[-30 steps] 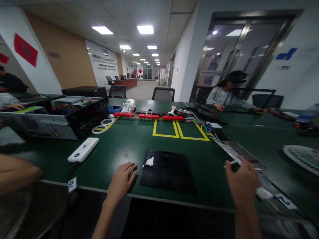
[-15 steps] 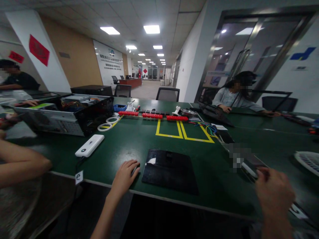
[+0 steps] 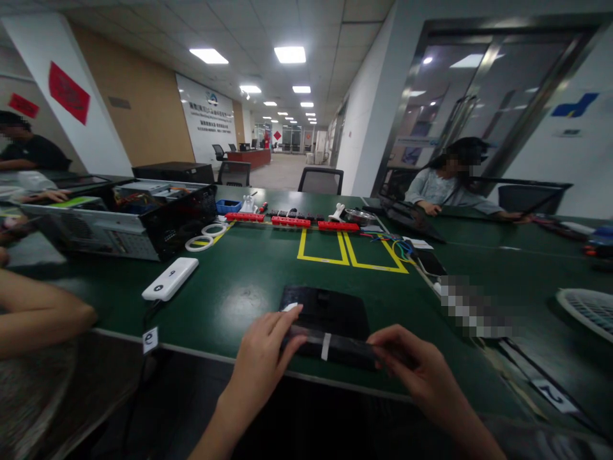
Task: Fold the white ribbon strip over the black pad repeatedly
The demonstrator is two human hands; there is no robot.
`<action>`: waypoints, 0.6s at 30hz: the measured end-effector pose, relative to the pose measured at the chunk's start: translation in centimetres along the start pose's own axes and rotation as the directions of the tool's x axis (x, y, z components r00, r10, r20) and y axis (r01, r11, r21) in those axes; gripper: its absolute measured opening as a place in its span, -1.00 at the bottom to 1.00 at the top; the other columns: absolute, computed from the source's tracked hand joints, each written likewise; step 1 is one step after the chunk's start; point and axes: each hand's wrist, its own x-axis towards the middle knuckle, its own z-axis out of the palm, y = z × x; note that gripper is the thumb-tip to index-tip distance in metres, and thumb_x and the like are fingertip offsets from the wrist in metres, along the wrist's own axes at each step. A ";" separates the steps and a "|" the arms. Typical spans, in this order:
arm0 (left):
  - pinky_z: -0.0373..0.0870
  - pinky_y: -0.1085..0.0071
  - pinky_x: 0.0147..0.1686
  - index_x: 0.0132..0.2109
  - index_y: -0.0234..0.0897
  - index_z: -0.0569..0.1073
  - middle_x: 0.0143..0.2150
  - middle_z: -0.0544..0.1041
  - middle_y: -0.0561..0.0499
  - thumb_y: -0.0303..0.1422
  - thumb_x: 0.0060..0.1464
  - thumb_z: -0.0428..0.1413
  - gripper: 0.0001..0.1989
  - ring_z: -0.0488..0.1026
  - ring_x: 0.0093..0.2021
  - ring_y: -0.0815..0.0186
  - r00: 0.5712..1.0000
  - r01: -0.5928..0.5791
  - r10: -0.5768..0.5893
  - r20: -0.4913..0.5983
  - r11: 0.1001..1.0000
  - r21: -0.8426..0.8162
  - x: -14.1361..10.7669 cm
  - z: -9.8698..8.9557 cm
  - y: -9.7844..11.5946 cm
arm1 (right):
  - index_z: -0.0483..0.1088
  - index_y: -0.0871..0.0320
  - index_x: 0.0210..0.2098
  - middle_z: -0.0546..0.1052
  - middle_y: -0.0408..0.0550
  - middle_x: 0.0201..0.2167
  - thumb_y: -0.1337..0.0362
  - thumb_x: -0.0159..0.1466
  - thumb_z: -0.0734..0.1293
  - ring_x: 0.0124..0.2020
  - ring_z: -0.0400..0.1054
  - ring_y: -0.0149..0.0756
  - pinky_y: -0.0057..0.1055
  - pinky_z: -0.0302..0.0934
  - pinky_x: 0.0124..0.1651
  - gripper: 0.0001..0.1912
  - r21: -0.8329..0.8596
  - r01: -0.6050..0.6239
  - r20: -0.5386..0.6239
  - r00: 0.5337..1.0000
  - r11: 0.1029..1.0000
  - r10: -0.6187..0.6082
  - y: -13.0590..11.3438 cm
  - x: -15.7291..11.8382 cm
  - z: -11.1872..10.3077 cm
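Note:
Both my hands hold a long dark bar with a white band (image 3: 347, 350) level above the near part of a flat black panel (image 3: 338, 308). My left hand (image 3: 268, 342) is closed on the bar's left end, thumb toward me and fingers on the far side. At the right end my right hand (image 3: 412, 358) pinches it between thumb and fingertips. The panel lies on the green table (image 3: 230, 281) near the front edge, partly covered by the bar and my left hand. What kind of thing the bar is, I cannot make out.
To the left are a white power bank (image 3: 171, 279), white rings (image 3: 198, 243) and an open computer case (image 3: 110, 223). Red strips (image 3: 291, 222) stand behind yellow tape outlines (image 3: 323, 259). Wires (image 3: 402, 249) and a phone (image 3: 431, 262) lie right. Other people sit at both sides.
My right hand has come from the far right to the middle, and the dark bar is now between both hands. My left hand has moved right from the table onto the bar.

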 end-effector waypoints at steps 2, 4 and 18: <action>0.44 0.33 -0.18 -0.04 -0.17 0.47 -0.20 0.58 -0.01 -0.27 0.23 -0.03 -0.74 0.53 -0.24 0.24 0.995 0.086 -0.078 0.056 0.986 -0.144 0.3 0.1 0.1 | 0.38 0.15 -0.38 0.42 -0.19 -0.61 0.09 0.18 0.27 -0.60 0.31 -0.43 -0.52 0.22 -0.57 -0.77 0.070 -0.039 0.016 0.999 0.997 0.038 0.1 0.5 -0.1; 0.44 0.38 -0.27 -0.13 -0.19 0.51 -0.24 0.59 0.02 -0.29 0.21 -0.02 -0.77 0.53 -0.31 0.26 0.984 0.169 -0.148 0.101 0.953 -0.251 0.7 0.5 -0.2 | 0.36 0.16 -0.37 0.42 -0.18 -0.59 0.07 0.18 0.28 -0.59 0.32 -0.43 -0.50 0.25 -0.55 -0.74 0.140 -0.089 0.065 0.995 0.986 0.081 0.7 1.2 -0.1; 0.39 0.29 -0.16 -0.13 -0.25 0.49 -0.18 0.58 -0.07 -0.31 0.10 0.07 -0.78 0.52 -0.18 0.17 0.942 0.334 -0.327 0.070 0.924 -0.185 1.1 6.5 -4.9 | 0.46 0.13 -0.34 0.55 -0.07 -0.34 0.17 0.17 0.26 -0.29 0.43 -0.25 -0.38 0.27 -0.25 -0.79 -0.073 -0.036 0.071 0.997 0.997 0.041 6.8 4.0 2.8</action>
